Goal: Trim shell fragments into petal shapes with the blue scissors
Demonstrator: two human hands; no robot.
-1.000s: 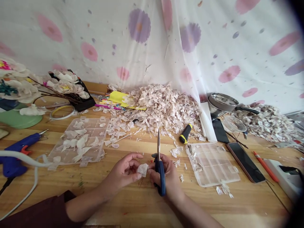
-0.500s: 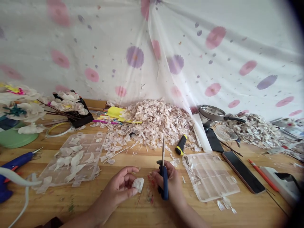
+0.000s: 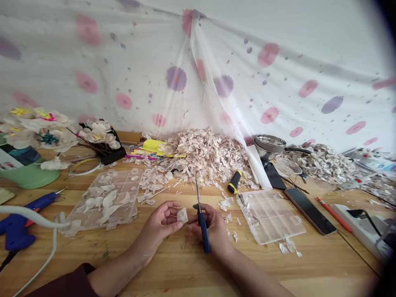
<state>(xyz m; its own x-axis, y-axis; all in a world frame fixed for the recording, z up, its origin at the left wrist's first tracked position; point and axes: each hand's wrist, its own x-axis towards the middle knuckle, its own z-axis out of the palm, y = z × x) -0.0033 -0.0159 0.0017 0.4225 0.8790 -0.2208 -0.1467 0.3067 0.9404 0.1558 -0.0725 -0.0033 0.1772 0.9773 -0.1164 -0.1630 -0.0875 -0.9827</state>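
Between thumb and fingers my left hand [image 3: 163, 220] pinches a small whitish petal-like piece [image 3: 182, 215], its free edge facing right. My right hand [image 3: 213, 227] is closed around a pair of scissors [image 3: 202, 225] with dark blue handles. The blades point up and away from me, and they look closed together. A narrow gap separates the petal piece from the scissors. Beyond both hands lies a large heap of pale, dry petal-like pieces [image 3: 207, 154]. A few loose scraps [image 3: 235, 236] rest on the wood right of my right hand.
Left stand a clear compartment tray [image 3: 123, 206] with pale pieces, a blue glue gun [image 3: 21, 231] and white flowers [image 3: 46, 128]. Right are another divided tray [image 3: 272, 218], a phone [image 3: 310, 211], a power strip [image 3: 359, 227], a yellow-black handle [image 3: 234, 182] and metal bowls [image 3: 269, 144].
The view has shifted, showing more of the table's left side. My hands are still close together; the scissors now lean further left at the tip. The petal piece remains in my left hand.
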